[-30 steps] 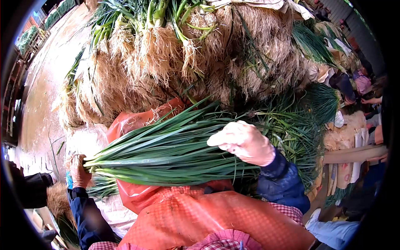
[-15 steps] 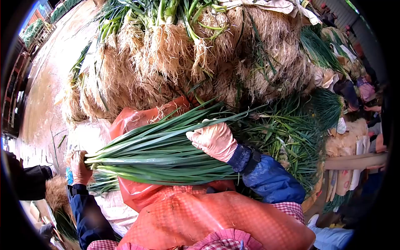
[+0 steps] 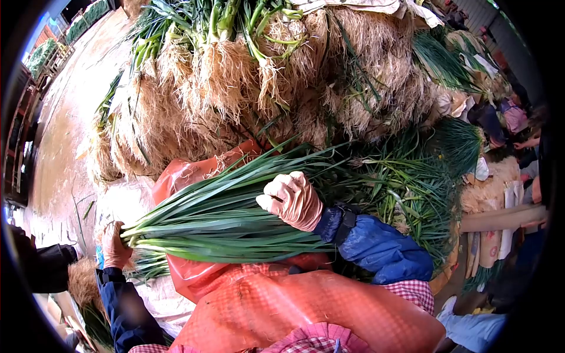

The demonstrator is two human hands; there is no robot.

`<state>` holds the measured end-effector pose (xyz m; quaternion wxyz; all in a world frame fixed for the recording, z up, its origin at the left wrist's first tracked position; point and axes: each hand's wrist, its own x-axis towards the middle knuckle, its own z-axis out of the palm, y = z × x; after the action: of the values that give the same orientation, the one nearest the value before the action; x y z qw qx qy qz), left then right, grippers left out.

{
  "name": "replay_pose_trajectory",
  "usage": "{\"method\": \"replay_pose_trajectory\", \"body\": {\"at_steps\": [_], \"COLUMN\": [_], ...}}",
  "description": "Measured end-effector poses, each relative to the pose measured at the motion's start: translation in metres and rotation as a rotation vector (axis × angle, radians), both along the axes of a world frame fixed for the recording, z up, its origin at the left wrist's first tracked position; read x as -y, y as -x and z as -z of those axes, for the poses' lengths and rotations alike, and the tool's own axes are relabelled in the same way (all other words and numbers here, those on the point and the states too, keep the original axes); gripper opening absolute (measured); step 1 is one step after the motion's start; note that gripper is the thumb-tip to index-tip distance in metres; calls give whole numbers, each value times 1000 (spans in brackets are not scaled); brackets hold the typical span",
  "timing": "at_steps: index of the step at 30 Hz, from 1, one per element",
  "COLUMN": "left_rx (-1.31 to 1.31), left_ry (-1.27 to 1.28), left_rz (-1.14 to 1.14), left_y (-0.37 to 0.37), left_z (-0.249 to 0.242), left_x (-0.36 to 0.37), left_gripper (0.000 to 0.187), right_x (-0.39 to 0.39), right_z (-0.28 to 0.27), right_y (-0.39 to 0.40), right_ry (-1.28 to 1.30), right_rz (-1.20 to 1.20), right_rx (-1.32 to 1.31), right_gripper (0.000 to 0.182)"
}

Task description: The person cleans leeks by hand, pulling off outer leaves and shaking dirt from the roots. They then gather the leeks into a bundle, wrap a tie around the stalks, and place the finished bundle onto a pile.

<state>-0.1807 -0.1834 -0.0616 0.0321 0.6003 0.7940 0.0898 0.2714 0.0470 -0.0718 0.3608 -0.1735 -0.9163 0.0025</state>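
A long bunch of green onions (image 3: 229, 228) lies across in front of my lap, pale stem ends to the left and dark green leaves fanning right. My gloved left hand (image 3: 116, 246) is closed around the stem ends. Over the leaves, my gloved right hand (image 3: 291, 201) makes a curled fist. Whether any leaf is inside that fist is hidden. Beneath the bunch spreads my orange plastic apron (image 3: 306, 303).
Stacked onions with tan roots (image 3: 223, 76) rise ahead. Loose green leaves (image 3: 406, 194) are heaped at the right. A person's dark sleeve (image 3: 53, 267) reaches in at left. Other people work at far right, near a pale beam (image 3: 500, 219). Wet floor (image 3: 70, 135) extends at far left.
My right hand has shifted slightly left and down and turned, so its curled fingers face up more. My left hand keeps its grip on the stem ends.
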Motion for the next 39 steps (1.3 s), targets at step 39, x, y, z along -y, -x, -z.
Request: {"method": "replay_pose_trajectory", "body": {"at_steps": [39], "left_rx": [-205], "left_ry": [-2], "left_rz": [31], "left_y": [-20], "left_z": [-31], "left_x": [-6], "left_gripper": [34], "right_x": [-4], "right_z": [-44], "right_y": [-122], "right_ry": [978], "right_rz": [50], "right_rx": [12], "right_gripper": [14]}}
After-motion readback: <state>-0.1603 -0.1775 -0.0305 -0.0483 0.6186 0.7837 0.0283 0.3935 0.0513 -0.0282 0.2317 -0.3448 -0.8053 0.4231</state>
